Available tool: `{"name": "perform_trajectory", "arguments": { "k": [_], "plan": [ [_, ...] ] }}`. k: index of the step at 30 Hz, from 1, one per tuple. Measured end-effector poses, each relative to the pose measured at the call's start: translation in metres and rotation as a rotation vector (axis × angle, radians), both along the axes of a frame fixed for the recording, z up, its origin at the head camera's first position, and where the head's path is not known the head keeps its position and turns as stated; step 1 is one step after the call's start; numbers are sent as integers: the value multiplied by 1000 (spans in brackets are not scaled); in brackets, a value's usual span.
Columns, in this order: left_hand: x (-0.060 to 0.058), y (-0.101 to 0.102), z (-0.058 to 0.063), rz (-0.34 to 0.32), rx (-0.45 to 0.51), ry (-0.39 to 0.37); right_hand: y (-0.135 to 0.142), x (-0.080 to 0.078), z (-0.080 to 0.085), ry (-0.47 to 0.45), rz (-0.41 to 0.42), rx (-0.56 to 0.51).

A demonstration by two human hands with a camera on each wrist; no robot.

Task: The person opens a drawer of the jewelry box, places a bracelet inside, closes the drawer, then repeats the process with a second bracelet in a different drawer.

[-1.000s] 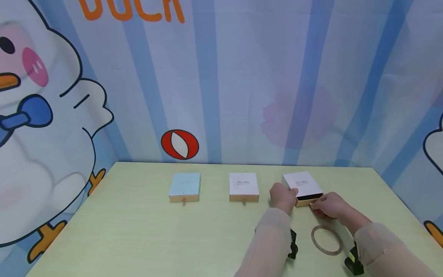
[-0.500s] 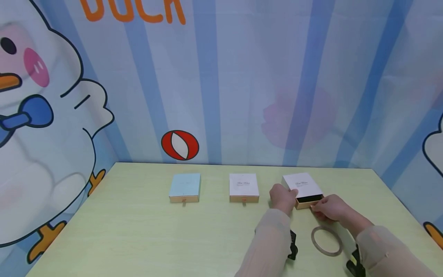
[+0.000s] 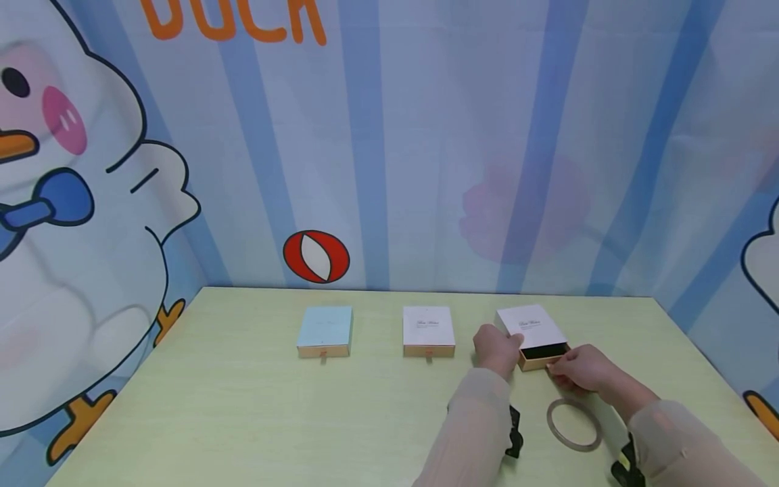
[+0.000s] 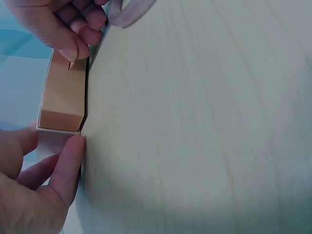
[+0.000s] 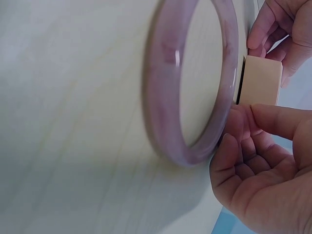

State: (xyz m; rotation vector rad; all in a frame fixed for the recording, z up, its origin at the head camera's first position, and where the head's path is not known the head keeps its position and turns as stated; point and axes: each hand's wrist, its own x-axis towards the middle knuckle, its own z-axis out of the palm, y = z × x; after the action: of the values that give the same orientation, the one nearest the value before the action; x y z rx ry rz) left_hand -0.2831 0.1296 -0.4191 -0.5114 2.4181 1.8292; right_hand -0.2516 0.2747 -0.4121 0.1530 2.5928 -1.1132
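Observation:
At the right of the table a white-topped drawer box (image 3: 531, 325) has its tan drawer (image 4: 62, 92) pulled partly out, baring a dark interior. My left hand (image 3: 498, 348) grips the white sleeve by its sides, thumb and fingers on opposite faces in the left wrist view. With thumb and forefinger, my right hand (image 3: 583, 368) pinches the small pull tab (image 4: 71, 65) on the drawer's front; the other fingers are curled below. Nearer me, a pale mauve bangle (image 5: 165, 73) lies flat on the table, close to the right hand and apart from it.
Another white drawer box (image 3: 429, 326) stands left of the hands, and a light blue drawer box (image 3: 325, 327) farther left, both with drawers in. The table (image 3: 243, 392) ends at a printed backdrop (image 3: 420, 169) behind.
The drawer has slid a little farther out toward me, with my right hand moving along with it. My left hand keeps its hold on the sleeve; the bangle stays put.

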Motion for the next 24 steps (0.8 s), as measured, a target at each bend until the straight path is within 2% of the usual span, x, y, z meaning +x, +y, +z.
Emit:
{"name": "perform_trajectory", "arguments": {
  "k": [16,24],
  "plan": [
    [-2,1,-3,1,1,10,2,3,-2,-4,-11,-17],
    [-1,0,-2,-1,2,-8,3,3,-3,-10,-19,-14]
  ]
}}
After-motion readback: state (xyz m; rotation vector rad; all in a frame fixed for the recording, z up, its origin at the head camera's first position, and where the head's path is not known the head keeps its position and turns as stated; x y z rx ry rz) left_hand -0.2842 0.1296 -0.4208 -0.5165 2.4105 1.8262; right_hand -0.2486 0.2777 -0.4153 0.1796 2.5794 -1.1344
